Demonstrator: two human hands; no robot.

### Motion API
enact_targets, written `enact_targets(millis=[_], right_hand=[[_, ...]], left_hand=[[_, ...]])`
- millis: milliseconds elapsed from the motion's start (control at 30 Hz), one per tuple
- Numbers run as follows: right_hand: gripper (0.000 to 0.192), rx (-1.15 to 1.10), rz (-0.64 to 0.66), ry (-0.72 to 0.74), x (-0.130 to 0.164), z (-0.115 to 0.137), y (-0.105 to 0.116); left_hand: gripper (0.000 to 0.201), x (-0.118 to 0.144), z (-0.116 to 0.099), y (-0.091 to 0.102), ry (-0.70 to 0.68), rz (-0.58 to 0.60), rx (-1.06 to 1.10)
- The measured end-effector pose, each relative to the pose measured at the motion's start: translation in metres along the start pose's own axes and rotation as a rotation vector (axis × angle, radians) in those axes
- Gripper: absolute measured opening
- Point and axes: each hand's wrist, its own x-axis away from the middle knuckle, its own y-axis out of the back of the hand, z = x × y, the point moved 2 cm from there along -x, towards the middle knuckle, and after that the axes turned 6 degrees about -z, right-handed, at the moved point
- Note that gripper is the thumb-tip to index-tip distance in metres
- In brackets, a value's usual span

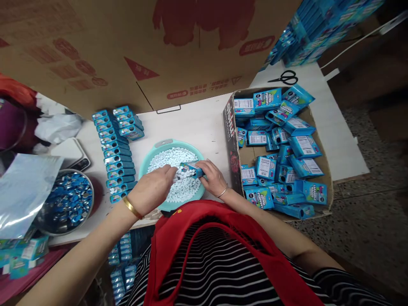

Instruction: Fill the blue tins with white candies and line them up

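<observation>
A teal bowl [149, 154] full of small white candies [174, 157] sits on the white table in front of me. My right hand [213, 177] holds a small blue candy box [192, 169] on its side over the bowl. My left hand [152, 189], with a gold bangle at the wrist, presses a bunch of white candies against the box's open end. Both hands hover just above the candy pile.
A cardboard box [230, 127] of loose blue candy boxes stands at the right. Rows of filled blue boxes [117, 151] lie left of the bowl. A metal bowl [65, 203] of blue pieces, a foil bag [24, 193], scissors [284, 78] and a large carton [143, 46] surround the table.
</observation>
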Motion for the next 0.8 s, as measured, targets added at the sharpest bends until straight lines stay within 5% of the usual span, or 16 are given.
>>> enact_targets(millis=[233, 367, 467, 600, 700, 800], right_hand=[[0.047, -0.024, 0.019, -0.008, 0.004, -0.001, -0.006], [0.049, -0.060, -0.005, -0.051, 0.006, -0.007, -0.004], [0.046, -0.079, -0.026, -0.085, 0.007, -0.011, 0.002], [0.041, -0.102, -0.026, -0.129, 0.008, -0.015, 0.012], [0.040, -0.103, -0.019, -0.137, 0.009, -0.016, 0.017], [0.038, -0.089, -0.022, -0.154, 0.010, -0.015, 0.021]], left_hand=[[0.031, 0.000, -0.039, 0.033, 0.001, 0.051, -0.238], [0.026, 0.004, -0.010, 0.021, 0.071, -0.007, -0.209], [0.025, 0.002, 0.043, -0.028, 0.260, -0.025, -0.121], [0.022, -0.018, 0.090, -0.125, 0.337, 0.103, 0.134], [0.024, -0.045, 0.080, -0.175, 0.265, 0.068, 0.258], [0.027, -0.071, 0.054, -0.199, 0.193, 0.003, 0.388]])
